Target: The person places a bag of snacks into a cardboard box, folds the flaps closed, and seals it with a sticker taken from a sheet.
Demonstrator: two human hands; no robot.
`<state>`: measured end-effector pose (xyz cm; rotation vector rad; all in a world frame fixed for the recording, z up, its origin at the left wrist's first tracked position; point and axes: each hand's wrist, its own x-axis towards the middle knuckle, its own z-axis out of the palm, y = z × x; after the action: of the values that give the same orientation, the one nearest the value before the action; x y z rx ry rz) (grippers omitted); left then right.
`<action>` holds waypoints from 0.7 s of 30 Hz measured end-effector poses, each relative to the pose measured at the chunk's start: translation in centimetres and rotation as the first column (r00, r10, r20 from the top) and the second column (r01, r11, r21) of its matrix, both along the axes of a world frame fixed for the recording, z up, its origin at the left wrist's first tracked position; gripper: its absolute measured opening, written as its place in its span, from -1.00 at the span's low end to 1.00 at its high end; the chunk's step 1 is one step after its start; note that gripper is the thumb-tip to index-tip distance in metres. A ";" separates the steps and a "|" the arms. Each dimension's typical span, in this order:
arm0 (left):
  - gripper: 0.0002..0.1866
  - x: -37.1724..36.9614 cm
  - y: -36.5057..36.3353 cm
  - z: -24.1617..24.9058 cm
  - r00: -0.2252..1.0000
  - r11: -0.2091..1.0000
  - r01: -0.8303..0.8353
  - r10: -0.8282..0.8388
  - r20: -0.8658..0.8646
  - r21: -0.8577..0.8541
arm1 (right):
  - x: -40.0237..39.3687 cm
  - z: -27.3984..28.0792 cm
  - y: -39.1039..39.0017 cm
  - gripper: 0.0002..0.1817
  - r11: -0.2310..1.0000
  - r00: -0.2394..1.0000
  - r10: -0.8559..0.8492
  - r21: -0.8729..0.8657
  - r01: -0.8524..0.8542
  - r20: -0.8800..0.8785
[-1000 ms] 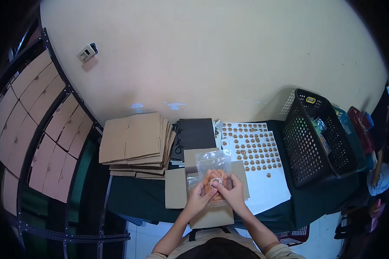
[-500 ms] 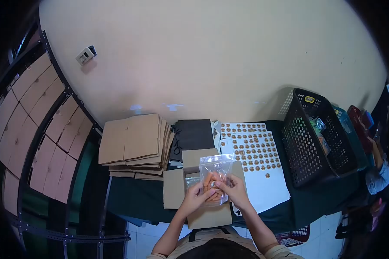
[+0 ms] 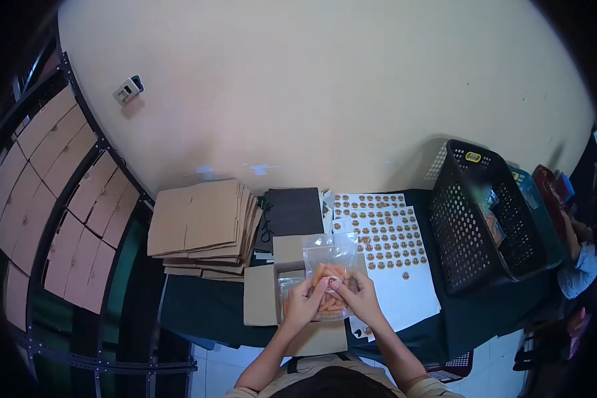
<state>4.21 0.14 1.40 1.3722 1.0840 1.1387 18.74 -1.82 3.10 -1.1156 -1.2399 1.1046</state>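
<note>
A clear zip bag (image 3: 331,255) with orange sticks of food inside hangs upright over an open cardboard box (image 3: 261,295). My left hand (image 3: 303,302) grips the bag's left side, its thumb on the front. On the right side my right hand (image 3: 360,297) holds the same bag. Both thumbs press at a small round sticker (image 3: 332,284) on the bag's front. Another clear bag shows in the box, partly hidden behind my left hand. Right of the box lie white sheets (image 3: 404,302) with rows of round brown stickers.
Flattened cardboard boxes (image 3: 196,219) are stacked at the left, beside black folders (image 3: 292,212). A black perforated basket (image 3: 467,225) holding packets stands at the right. Shelves with cartons (image 3: 30,212) line the far left. Another person's arm (image 3: 577,242) shows at the right edge.
The bag has turned to face the camera more squarely, and both thumbs have drawn closer together over the sticker. The whole view has shifted slightly.
</note>
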 end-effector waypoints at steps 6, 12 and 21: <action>-0.71 0.1 1.3 0.1 0.990 0.994 0.101 -0.095 0.105 -0.050 | 1.5 1.6 0.9 -0.70 0.989 0.986 0.138 -0.041 -0.142 -0.089; -0.65 0.7 2.1 1.0 0.989 0.991 0.133 -0.132 0.065 -0.011 | 2.4 1.2 2.3 -0.66 0.987 0.985 0.125 -0.089 -0.136 -0.119; -0.70 0.9 3.1 1.2 0.967 0.979 0.186 -0.169 0.192 -0.077 | 2.2 2.0 3.2 -0.63 0.987 0.985 0.154 -0.025 -0.157 -0.082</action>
<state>5.08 3.23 2.64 1.2370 0.8527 1.0472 20.98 1.37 5.08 -1.0014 -1.2669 1.2785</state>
